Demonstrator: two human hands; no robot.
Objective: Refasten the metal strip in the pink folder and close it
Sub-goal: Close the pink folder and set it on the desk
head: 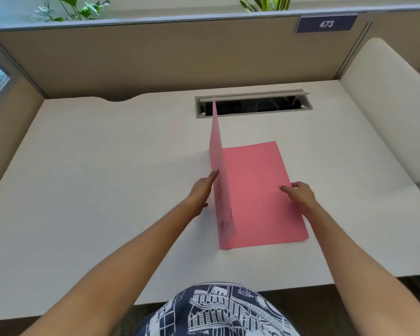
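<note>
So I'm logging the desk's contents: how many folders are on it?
1. A pink folder lies right of the desk's centre, its front cover upright against the left hand, the right hand on its right edge. Nothing suggests others hidden.

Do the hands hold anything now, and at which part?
The left hand props the pink folder's upright cover from its outer face. The right hand presses the flat half's right edge.
</note>
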